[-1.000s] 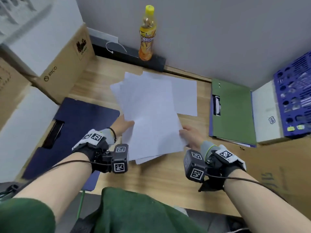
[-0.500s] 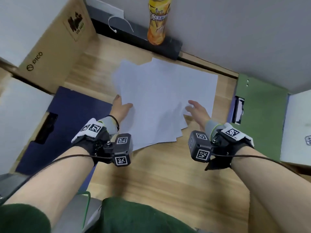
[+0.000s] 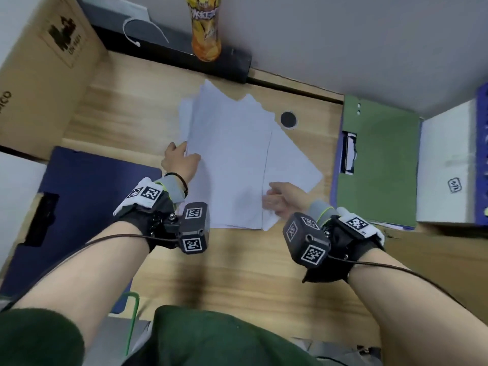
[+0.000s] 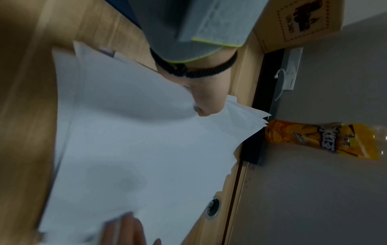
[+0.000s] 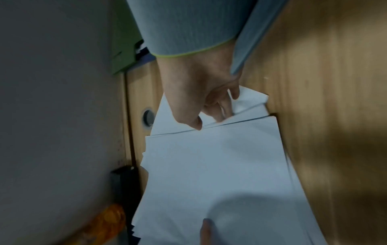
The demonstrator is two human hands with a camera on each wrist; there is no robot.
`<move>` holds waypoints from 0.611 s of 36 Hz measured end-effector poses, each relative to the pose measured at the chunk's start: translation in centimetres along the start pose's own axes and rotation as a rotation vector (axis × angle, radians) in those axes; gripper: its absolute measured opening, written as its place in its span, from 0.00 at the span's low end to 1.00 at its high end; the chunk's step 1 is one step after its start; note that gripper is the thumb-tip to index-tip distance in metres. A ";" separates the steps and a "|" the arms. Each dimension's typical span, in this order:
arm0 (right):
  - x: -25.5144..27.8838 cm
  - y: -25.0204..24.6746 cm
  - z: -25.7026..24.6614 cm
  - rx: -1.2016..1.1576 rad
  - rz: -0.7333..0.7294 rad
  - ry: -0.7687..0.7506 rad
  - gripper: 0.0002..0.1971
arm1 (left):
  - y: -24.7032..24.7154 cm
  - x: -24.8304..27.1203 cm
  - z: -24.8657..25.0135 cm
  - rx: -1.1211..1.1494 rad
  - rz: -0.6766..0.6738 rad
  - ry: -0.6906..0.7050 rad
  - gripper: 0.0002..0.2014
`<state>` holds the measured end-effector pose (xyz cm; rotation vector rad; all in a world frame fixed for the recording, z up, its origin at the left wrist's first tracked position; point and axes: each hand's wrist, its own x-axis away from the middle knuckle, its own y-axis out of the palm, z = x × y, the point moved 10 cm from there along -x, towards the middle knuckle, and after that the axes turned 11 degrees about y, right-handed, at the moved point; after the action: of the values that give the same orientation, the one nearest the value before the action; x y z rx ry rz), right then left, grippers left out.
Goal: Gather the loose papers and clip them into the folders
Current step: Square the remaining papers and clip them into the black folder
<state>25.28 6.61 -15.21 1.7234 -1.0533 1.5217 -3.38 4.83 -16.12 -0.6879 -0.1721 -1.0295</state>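
Observation:
A stack of white papers [image 3: 229, 159] lies on the wooden desk [image 3: 237, 273], with one sheet [image 3: 290, 159] fanned out to its right. My left hand [image 3: 188, 154] grips the stack's left edge, thumb [image 4: 205, 107] on top. At the lower right, my right hand [image 3: 269, 196] pinches the papers, its curled fingers [image 5: 224, 111] tucked in at the stack's edge. A dark blue folder [image 3: 92, 202] lies open-side up at the left. At the right lies a green folder [image 3: 383, 165] with its metal clip [image 3: 348, 151] facing the papers.
An orange drink bottle [image 3: 206, 35] stands on a black strip [image 3: 171, 54] by the wall. A cardboard box [image 3: 45, 75] is at the far left, and a white box [image 3: 446, 165] sits beside the green folder. A round cable hole [image 3: 288, 119] shows by the papers.
The papers, held up in both hands a second ago, now lie on the desk in a tighter pile. The far right sheet has been drawn in, uncovering the cable hole.

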 end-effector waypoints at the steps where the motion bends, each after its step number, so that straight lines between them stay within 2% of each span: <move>1: 0.0 0.9 1.4 -0.043 -0.070 0.041 0.13 | -0.1 0.4 0.0 -0.036 0.013 -0.007 0.24; 3: 0.2 2.1 4.0 -0.064 -0.173 0.087 0.13 | -0.4 0.5 -0.7 -0.070 0.042 -0.032 0.22; 4: 0.3 1.9 4.6 -0.061 -0.170 0.084 0.12 | -0.6 0.6 -0.6 -0.076 0.040 -0.038 0.22; 9: 0.8 -2.8 3.9 -0.176 0.022 -0.069 0.06 | -1.3 1.1 -0.5 -0.039 -0.014 -0.037 0.27; 11: 1.0 -5.0 2.7 -0.217 0.085 -0.137 0.04 | -1.3 1.5 -0.3 -0.008 -0.033 -0.031 0.23; 14: 1.7 -9.2 0.9 -0.165 0.303 -0.222 0.14 | -1.0 1.9 -0.4 -0.013 -0.056 -0.041 0.22; 16: 2.1 -10.9 0.0 -0.098 0.389 -0.252 0.20 | -1.1 2.4 -0.4 -0.030 -0.054 -0.050 0.23; 22: 1.0 -10.5 -1.9 0.070 0.409 -0.248 0.23 | -2.6 3.6 -1.9 -0.058 -0.007 -0.118 0.24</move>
<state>33.40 13.33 -13.26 1.8604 -1.5742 1.6270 -4.02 0.22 -14.80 -0.8014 -0.2479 -1.0046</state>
